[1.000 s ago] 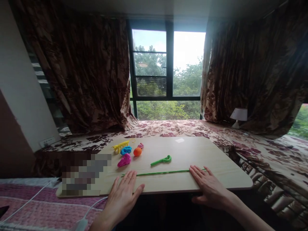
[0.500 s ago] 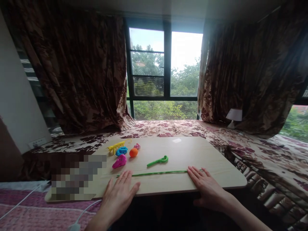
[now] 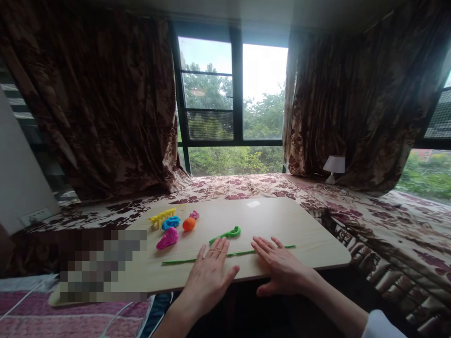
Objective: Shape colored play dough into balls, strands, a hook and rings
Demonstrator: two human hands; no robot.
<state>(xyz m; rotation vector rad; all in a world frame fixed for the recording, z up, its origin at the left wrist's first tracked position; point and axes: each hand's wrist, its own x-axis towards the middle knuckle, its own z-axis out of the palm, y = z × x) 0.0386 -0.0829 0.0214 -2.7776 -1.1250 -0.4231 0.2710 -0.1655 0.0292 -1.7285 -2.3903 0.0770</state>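
A long thin green clay strand (image 3: pixel 178 262) runs across the near part of the pale table. My left hand (image 3: pixel 213 270) lies over its middle with fingers stretched out, and part of the strand is hidden under them. Flat on the strand further right is my right hand (image 3: pixel 276 260), its fingers extended too; the strand's right end shows beyond it. Just past my left fingertips sits a green clay piece with a curled end (image 3: pixel 230 233). To the left are an orange clay ball (image 3: pixel 189 224), a magenta lump (image 3: pixel 167 239), a blue lump (image 3: pixel 171 223) and a yellow many-legged clay figure (image 3: pixel 162 218).
A small pink clay piece (image 3: pixel 194 214) rests behind the orange ball. The table (image 3: pixel 268 216) has a near edge under my wrists. A blurred-out patch (image 3: pixel 105 263) covers its left end. A white lamp (image 3: pixel 334 165) stands on the floral-covered ledge (image 3: pixel 239 185).
My left hand has slid right from the strand's left end to its middle, uncovering that end. My right hand has shifted slightly left, showing more of the right end. The view has turned slightly.
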